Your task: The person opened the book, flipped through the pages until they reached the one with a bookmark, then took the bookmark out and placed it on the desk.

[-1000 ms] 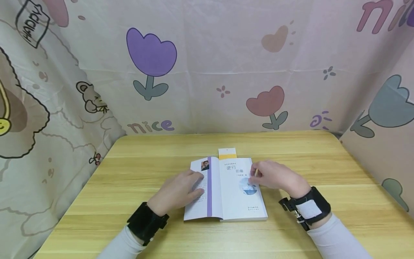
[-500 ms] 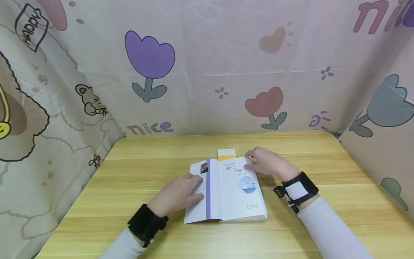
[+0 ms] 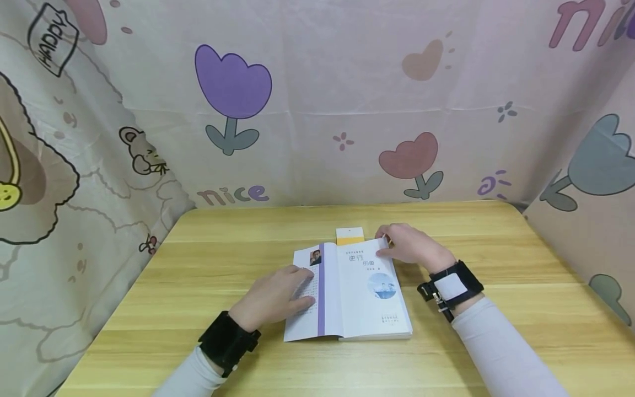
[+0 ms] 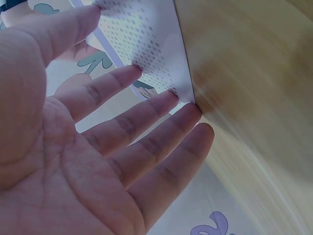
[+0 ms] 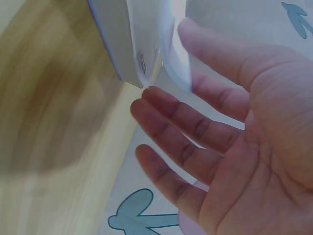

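Observation:
An open book (image 3: 362, 314) lies on the wooden table, its title page with a round blue picture facing up on the right. Its left side is a printed flap (image 3: 302, 326) with a small portrait photo and a purple stripe. My left hand (image 3: 273, 295) rests on that flap with fingers spread and fairly straight. At the top right corner, my right hand (image 3: 415, 248) pinches a page (image 5: 173, 56) between thumb and index finger. In the right wrist view this page curves away from the block of pages below, while the other fingers stay loose.
A white and yellow card (image 3: 349, 235) sticks out past the book's top edge. The table (image 3: 213, 248) ends at a cartoon-printed cloth (image 3: 307, 82) hanging behind and at both sides. Each wrist wears a black strap.
My right hand has moved from the page's right edge up to its top right corner and now pinches the page there. The left hand has stayed on the flap.

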A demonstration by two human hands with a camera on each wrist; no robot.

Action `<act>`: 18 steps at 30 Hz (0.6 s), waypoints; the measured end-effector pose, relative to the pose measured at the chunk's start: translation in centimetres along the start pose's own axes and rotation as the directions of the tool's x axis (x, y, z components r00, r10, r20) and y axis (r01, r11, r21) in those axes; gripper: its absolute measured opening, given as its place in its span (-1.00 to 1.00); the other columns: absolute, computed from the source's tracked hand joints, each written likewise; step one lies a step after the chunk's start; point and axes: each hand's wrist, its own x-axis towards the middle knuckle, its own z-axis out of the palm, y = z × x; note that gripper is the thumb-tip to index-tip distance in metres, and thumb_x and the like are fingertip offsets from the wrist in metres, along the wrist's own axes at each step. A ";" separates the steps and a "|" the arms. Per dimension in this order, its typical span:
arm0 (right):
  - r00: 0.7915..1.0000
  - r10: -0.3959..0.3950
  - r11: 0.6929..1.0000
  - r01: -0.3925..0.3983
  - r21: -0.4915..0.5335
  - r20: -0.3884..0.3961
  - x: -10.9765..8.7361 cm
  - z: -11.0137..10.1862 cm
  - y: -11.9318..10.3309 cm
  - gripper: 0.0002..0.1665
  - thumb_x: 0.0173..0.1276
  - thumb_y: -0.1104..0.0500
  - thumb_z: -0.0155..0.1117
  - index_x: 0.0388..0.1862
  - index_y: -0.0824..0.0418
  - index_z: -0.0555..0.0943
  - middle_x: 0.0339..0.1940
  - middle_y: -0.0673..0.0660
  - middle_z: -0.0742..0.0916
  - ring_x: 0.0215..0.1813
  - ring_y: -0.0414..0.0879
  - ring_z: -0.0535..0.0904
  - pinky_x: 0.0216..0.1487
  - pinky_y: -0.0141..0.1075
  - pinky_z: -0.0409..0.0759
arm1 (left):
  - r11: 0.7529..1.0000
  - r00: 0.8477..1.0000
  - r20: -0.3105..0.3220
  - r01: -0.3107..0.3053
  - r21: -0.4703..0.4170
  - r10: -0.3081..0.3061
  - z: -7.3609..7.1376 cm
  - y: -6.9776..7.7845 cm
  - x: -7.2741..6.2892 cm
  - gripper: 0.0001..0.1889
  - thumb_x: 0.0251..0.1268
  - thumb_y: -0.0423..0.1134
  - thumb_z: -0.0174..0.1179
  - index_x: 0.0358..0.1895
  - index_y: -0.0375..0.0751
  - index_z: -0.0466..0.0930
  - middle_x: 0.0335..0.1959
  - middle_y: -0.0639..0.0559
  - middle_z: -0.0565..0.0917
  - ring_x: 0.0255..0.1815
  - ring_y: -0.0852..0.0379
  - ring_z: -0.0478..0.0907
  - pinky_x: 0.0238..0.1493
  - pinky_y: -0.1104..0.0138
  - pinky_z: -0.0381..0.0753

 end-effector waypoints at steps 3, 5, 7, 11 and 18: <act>0.999 -0.006 1.000 0.006 0.007 -0.038 0.0 0.2 0.2 -0.61 0.44 0.17 0.53 0.15 0.28 0.67 -0.01 0.20 0.76 -0.05 0.02 0.62 -0.05 -0.21 0.58 | 1.000 1.000 0.001 0.001 0.005 -0.001 0.0 0.0 0.0 -0.43 0.42 0.04 0.44 0.37 -0.14 0.64 0.30 -0.18 0.72 0.26 -0.16 0.71 0.21 -0.13 0.76; 0.998 -0.013 1.000 0.014 0.014 -0.069 0.0 0.3 0.3 -0.67 0.45 0.17 0.51 0.10 0.26 0.68 0.00 0.21 0.76 -0.03 0.04 0.62 -0.04 -0.19 0.58 | 1.000 1.000 0.003 0.001 0.008 -0.001 0.0 0.1 -0.1 -0.43 0.41 0.04 0.45 0.37 -0.14 0.64 0.30 -0.18 0.72 0.26 -0.16 0.70 0.21 -0.12 0.76; 0.995 -0.018 0.999 0.021 0.035 -0.093 -0.1 0.3 0.3 -0.73 0.48 0.16 0.48 0.06 0.24 0.69 -0.01 0.21 0.76 -0.04 0.03 0.62 -0.03 -0.18 0.60 | 1.000 1.000 0.002 -0.002 0.006 0.002 -0.1 0.1 -0.1 -0.43 0.41 0.04 0.45 0.37 -0.14 0.65 0.29 -0.18 0.73 0.26 -0.16 0.70 0.21 -0.12 0.76; 0.992 -0.032 0.995 0.044 0.095 -0.125 -0.4 0.0 0.3 -0.77 0.56 0.11 0.40 0.03 0.22 0.69 -0.10 0.16 0.77 -0.12 -0.02 0.64 -0.04 -0.19 0.64 | 1.000 1.000 0.003 -0.003 0.000 0.003 -0.2 0.1 -0.1 -0.44 0.42 0.04 0.44 0.37 -0.14 0.64 0.30 -0.18 0.72 0.26 -0.15 0.70 0.20 -0.11 0.76; 0.989 -0.068 0.981 0.090 0.175 -0.128 -1.0 -0.6 -0.1 -0.67 0.70 -0.01 0.19 0.10 0.24 0.67 -0.12 0.13 0.78 -0.10 -0.01 0.64 -0.01 -0.15 0.65 | 1.000 1.000 0.010 0.000 -0.003 0.000 -0.4 0.1 -0.1 -0.44 0.43 0.04 0.44 0.37 -0.14 0.64 0.29 -0.16 0.73 0.23 -0.14 0.71 0.19 -0.10 0.77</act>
